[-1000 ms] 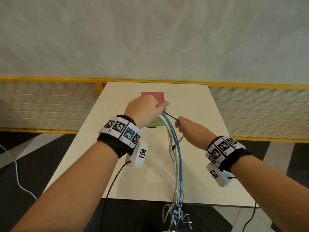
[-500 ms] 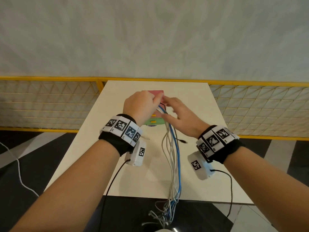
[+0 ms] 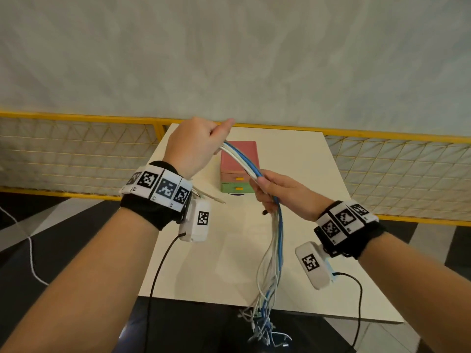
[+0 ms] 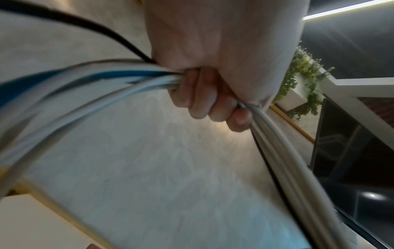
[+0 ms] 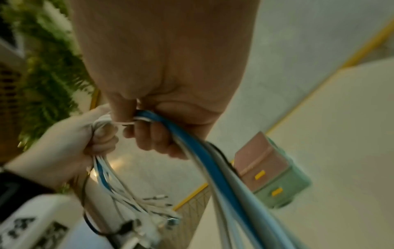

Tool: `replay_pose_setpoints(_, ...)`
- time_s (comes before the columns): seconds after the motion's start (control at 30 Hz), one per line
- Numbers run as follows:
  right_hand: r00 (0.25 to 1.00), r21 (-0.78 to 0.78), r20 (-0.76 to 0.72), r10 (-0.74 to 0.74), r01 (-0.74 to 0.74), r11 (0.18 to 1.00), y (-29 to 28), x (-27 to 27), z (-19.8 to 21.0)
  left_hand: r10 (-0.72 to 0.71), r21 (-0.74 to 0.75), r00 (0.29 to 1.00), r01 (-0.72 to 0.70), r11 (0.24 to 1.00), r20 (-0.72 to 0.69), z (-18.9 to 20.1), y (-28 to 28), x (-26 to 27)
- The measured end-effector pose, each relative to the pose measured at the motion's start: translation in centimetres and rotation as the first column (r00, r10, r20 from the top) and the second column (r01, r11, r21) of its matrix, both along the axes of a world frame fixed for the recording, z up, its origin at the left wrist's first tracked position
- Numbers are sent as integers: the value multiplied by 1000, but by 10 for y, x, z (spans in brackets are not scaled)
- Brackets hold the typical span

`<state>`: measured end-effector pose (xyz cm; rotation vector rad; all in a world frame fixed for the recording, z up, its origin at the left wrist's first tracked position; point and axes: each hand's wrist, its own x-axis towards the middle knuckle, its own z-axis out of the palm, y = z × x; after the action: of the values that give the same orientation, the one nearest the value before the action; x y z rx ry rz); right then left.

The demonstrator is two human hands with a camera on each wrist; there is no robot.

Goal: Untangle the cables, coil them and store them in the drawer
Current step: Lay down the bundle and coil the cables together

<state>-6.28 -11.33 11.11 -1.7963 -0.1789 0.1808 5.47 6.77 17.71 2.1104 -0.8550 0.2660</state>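
Cream table (image 3: pixel 229 263), small drawer unit (image 3: pixel 238 159) standing on its far middle, pink over green

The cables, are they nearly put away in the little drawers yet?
Not yet. The cables are gathered into one bundle, gripped by the left hand and the right hand, so that part looks done. No coil shows: the loose ends dangle past the table edge. Both drawers of the drawer box look closed. Coiling and storing remain.

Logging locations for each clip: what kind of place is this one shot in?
Probably an indoor commercial or lobby-like space, not a home: a white table stands by a yellow mesh railing and pale plaster wall, with planter greenery and a glossy dark floor.
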Motion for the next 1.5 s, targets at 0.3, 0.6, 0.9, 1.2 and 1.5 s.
replay_pose_setpoints(0.3, 923, -851, 385, 22, 345, 396, -3, 16, 8, 166, 516, 986, -157, 842, 30, -15, -4, 4)
replay_pose_setpoints(0.6, 949, -689, 315, -27, 248, 681, 17, 21, 32, -129, 256, 939, 216, 942, -318, -26, -46, -30)
replay_pose_setpoints(0.9, 995, -823, 103, 6, 82, 563, 1, 2, 2, -51, 245, 998, 42, 969, 32, -32, -37, -15)
replay_pose_setpoints(1.2, 994, -156, -95, -51, 36, 987, -8, 3, 6, 15, 18, 996, -14, 1000, -88, -30, -21, 0)
replay_pose_setpoints(1.5, 992, -636, 46, -118, 121, 762, -3, 10, 30, 37, 287, 976, 27, 958, -214, -37, -14, 13)
